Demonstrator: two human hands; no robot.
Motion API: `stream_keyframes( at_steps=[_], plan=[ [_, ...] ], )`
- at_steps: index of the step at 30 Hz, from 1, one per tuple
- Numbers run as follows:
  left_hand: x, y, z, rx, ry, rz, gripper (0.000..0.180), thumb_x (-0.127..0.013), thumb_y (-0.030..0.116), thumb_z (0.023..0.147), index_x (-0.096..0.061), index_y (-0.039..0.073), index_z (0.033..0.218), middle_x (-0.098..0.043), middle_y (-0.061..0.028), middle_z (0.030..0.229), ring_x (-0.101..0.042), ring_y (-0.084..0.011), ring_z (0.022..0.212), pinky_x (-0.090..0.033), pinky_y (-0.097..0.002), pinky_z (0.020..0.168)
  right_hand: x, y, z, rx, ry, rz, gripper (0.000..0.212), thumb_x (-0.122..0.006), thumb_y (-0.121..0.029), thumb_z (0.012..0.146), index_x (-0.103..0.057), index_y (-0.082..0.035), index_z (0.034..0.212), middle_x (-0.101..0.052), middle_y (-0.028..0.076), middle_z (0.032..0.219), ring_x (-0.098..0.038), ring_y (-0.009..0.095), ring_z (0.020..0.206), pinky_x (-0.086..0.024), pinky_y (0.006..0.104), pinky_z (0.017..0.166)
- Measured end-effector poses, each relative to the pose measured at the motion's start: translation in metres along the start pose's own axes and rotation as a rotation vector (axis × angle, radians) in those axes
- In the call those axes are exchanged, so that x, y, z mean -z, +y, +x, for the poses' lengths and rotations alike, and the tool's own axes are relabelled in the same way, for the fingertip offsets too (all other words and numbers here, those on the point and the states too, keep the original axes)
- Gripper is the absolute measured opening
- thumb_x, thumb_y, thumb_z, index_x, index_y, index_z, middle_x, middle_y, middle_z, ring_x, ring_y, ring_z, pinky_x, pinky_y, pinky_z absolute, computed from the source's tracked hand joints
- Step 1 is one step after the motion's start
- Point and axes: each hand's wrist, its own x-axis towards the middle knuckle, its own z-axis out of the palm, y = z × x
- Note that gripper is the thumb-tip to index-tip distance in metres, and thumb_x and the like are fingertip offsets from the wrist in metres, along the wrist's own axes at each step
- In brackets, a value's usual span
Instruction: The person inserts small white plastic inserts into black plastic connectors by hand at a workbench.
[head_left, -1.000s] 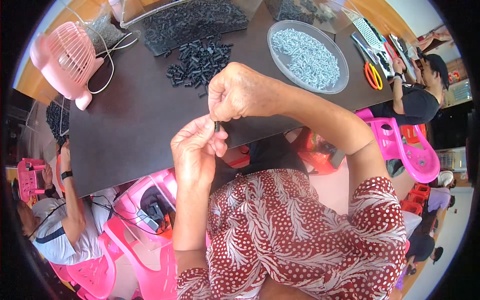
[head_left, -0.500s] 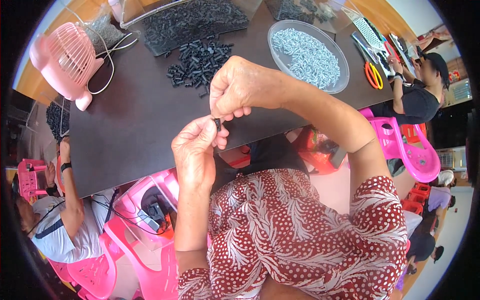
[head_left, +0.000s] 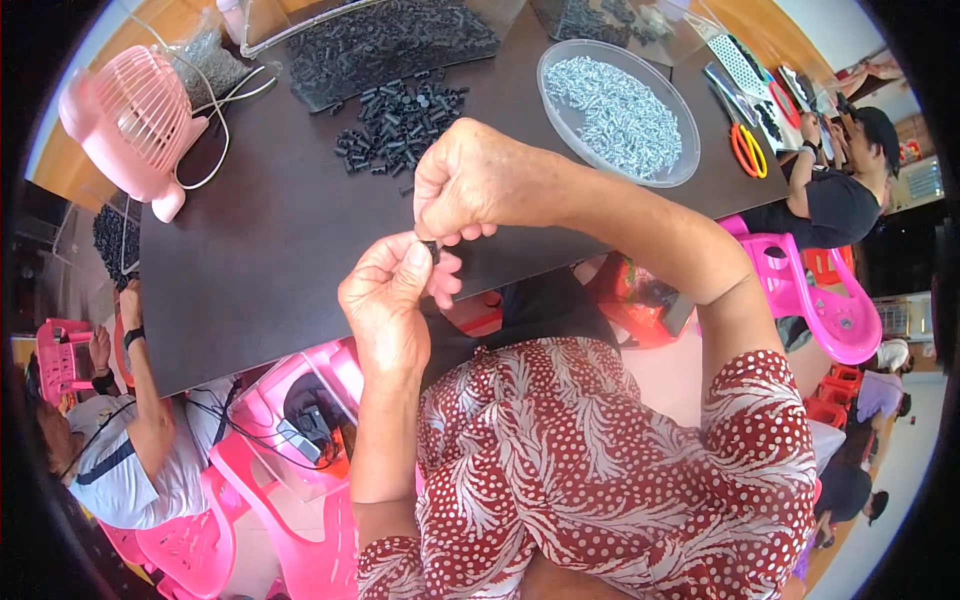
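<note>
Between the thumb and fingers of my left hand [head_left: 392, 295] is a small black plastic part [head_left: 432, 250]. My right hand [head_left: 468, 185] is just above it, thumb and fingertips pinched together at the part's upper end. Whatever those right fingertips pinch is hidden behind them. Beyond my hands lies a loose pile of small black plastic parts [head_left: 400, 122] on the dark table [head_left: 260, 270]. To the right of the pile, a round clear tub [head_left: 690, 160] holds a heap of small silvery screws [head_left: 615, 115].
A pink fan [head_left: 130, 125] with a white cord stands at the far left. Behind the pile is a clear bin of black parts [head_left: 390, 50]. Orange-and-yellow-handled scissors [head_left: 746, 150] lie by the tub. Co-workers sit at left and right; pink chairs [head_left: 810, 290] stand around the table.
Both hands have shifted very slightly left, and the right has dipped a little. The fingers of my left hand have spread somewhat around the black part.
</note>
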Motion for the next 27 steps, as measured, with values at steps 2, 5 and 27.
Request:
stream_keyframes(
  at_steps=[2, 5, 27],
  plan=[
    [0.001, 0.001, 0.000, 0.053, -0.035, -0.057, 0.018, -0.063, 0.011, 0.083, -0.061, -0.004, 0.091, -0.063, -0.0098, 0.073, -0.055, -0.0116, 0.056, -0.043, -0.0209, 0.049, -0.003, 0.000, -0.002, 0.008, 0.029, 0.000, 0.012, -0.064, -0.009, 0.066, -0.061, 0.002, 0.066, -0.058, 0.005, 0.058, -0.051, 0.007, 0.049, -0.040, 0.0206, 0.043],
    [0.003, -0.002, 0.002, 0.037, -0.035, -0.077, 0.018, -0.062, 0.012, 0.084, -0.061, -0.005, 0.091, -0.062, -0.0096, 0.071, -0.053, -0.0112, 0.052, -0.041, -0.0214, 0.046, -0.005, 0.003, -0.004, 0.079, 0.080, -0.064, 0.011, -0.063, -0.008, 0.068, -0.061, 0.003, 0.067, -0.058, 0.004, 0.058, -0.051, 0.007, 0.050, -0.040, 0.0212, 0.044],
    [0.007, -0.003, 0.002, -0.055, -0.025, -0.068, 0.017, -0.064, 0.013, 0.083, -0.062, -0.003, 0.089, -0.060, -0.0052, 0.070, -0.048, -0.0073, 0.054, -0.038, -0.0182, 0.049, -0.023, 0.015, -0.009, 0.141, 0.236, 0.024, 0.011, -0.064, -0.009, 0.069, -0.062, 0.002, 0.070, -0.056, 0.002, 0.058, -0.050, 0.006, 0.051, -0.039, 0.0201, 0.045]
  ],
)
